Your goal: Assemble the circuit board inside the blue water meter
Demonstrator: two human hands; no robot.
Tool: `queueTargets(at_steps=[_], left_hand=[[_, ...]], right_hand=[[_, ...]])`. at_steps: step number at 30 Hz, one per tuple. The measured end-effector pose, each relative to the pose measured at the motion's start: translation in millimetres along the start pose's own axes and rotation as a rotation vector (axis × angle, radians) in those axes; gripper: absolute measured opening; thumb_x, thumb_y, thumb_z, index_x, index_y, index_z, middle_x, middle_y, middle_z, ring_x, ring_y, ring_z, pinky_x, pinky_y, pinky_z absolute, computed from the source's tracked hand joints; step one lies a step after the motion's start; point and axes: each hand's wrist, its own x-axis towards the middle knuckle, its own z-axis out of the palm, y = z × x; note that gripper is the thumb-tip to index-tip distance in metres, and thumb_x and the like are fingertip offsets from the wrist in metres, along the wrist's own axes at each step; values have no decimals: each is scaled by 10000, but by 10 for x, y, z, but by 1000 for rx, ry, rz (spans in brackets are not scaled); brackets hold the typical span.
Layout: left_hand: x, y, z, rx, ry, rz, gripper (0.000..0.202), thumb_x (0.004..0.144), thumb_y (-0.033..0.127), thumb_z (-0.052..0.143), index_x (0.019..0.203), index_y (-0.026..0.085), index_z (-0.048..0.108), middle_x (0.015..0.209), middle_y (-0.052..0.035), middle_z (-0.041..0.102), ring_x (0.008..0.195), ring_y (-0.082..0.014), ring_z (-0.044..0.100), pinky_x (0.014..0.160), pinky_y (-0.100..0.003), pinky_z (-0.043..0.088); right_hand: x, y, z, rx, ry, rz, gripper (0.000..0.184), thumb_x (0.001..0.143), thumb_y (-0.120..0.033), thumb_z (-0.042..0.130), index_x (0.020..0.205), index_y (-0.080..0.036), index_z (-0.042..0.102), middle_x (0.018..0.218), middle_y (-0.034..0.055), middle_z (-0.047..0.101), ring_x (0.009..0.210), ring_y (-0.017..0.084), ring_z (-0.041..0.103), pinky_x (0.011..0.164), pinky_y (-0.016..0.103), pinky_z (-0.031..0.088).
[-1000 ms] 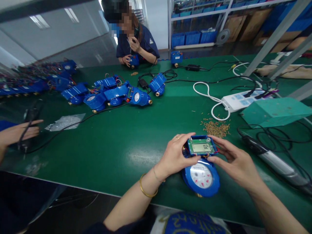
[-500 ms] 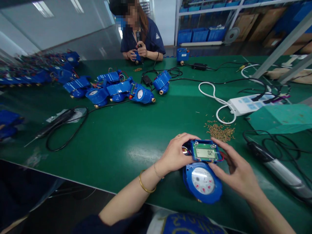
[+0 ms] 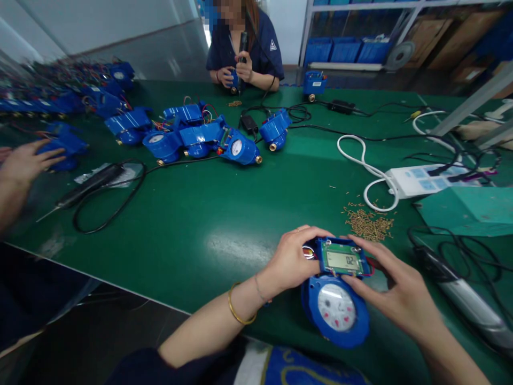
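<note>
Spanning most of the view, a green workbench (image 3: 168, 214) stretches toward metal shelving (image 3: 344, 32) stacked with blue bins. Across the bench, a co-worker (image 3: 244, 48) holds a small blue meter and a dark tool. Another person's hand (image 3: 28, 163) reaches in from the left, touching a blue meter housing (image 3: 62, 147). Blue water meters (image 3: 200, 136) with loose coloured wires lie clustered mid-bench among black cables (image 3: 108, 200). To the right sit a white power strip (image 3: 425, 181), a teal cover (image 3: 468, 211) and a corded, pen-shaped tool (image 3: 468, 294). Small brass pieces (image 3: 368, 224) lie scattered just above the person's hands. Near the bench's front edge, the left hand (image 3: 290, 256) and right hand (image 3: 395, 291) grasp a blue display module (image 3: 342, 260) from either side, just above the dial of a blue water meter body (image 3: 335, 315). Left fingers (image 3: 304, 235) curl closely over one edge, and right fingers (image 3: 360, 243) close around the other. Its green circuit board carries a lit screen (image 3: 342, 260) reading 02.
</note>
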Motion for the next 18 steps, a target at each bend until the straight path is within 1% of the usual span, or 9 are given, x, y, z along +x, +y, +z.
queueTargets(at_steps=[2, 4, 6, 7, 8, 9, 11, 15, 18], left_hand=[[20, -6, -69, -9, -60, 11, 368, 760, 212, 769, 1118, 173, 695, 1070, -70, 729, 993, -227, 668, 902, -325, 492], [49, -16, -170, -53, -205, 27, 464, 784, 262, 766, 1223, 166, 652, 1184, -98, 698, 1097, -248, 648, 981, -352, 481], [72, -26, -266, -107, -361, 50, 606, 802, 312, 760, 1356, 164, 563, 1330, -130, 627, 1234, -270, 592, 1069, -378, 443], [78, -28, -300, -121, -411, 60, 664, 807, 328, 755, 1404, 161, 517, 1388, -141, 587, 1288, -277, 557, 1103, -387, 420], [78, -28, -321, -120, -434, 66, 703, 810, 335, 750, 1433, 155, 481, 1423, -151, 557, 1321, -281, 532, 1122, -393, 404], [75, -23, -326, -108, -434, 67, 718, 809, 331, 745, 1442, 143, 464, 1433, -159, 546, 1330, -283, 523, 1127, -396, 400], [62, -1, -303, -61, -398, 57, 689, 795, 292, 736, 1413, 128, 480, 1394, -159, 572, 1294, -279, 549, 1096, -389, 427], [70, 81, -221, 56, -338, 8, 588, 750, 204, 716, 1306, 173, 531, 1262, -102, 655, 1130, -240, 638, 931, -335, 510], [116, 135, -189, 192, -339, -35, 527, 761, 257, 748, 1243, 177, 551, 1205, -89, 683, 1054, -242, 660, 861, -332, 510]], right_hand=[[-7, 4, 14, -3, 33, -24, 510, 922, -365, 662, 1396, -242, 521, 1215, 67, 670, 1030, 192, 674, 913, 301, 579], [-23, 29, 14, 12, 43, -13, 534, 911, -356, 681, 1411, -245, 527, 1228, 65, 673, 1028, 190, 680, 906, 295, 588], [-39, 61, 2, 37, 43, 29, 558, 893, -379, 707, 1413, -256, 544, 1246, 58, 682, 1026, 193, 694, 904, 295, 600], [-44, 73, -5, 55, 42, 56, 567, 883, -392, 719, 1409, -259, 554, 1251, 54, 687, 1023, 196, 703, 899, 293, 607], [-45, 80, -12, 76, 49, 83, 572, 874, -404, 729, 1402, -256, 567, 1252, 51, 693, 1013, 197, 713, 889, 286, 616], [-43, 81, -18, 99, 56, 106, 573, 865, -414, 737, 1392, -252, 580, 1247, 48, 699, 1001, 196, 722, 877, 277, 623], [-32, 70, -24, 139, 67, 138, 567, 848, -417, 754, 1367, -241, 607, 1222, 40, 715, 981, 194, 736, 853, 255, 630], [-23, 40, -27, 186, 83, 160, 570, 804, -384, 796, 1333, -241, 640, 1211, 24, 721, 987, 195, 739, 893, 256, 613], [-40, 34, -30, 214, 121, 188, 582, 762, -366, 826, 1304, -234, 663, 1210, 25, 721, 976, 197, 742, 890, 250, 610]])
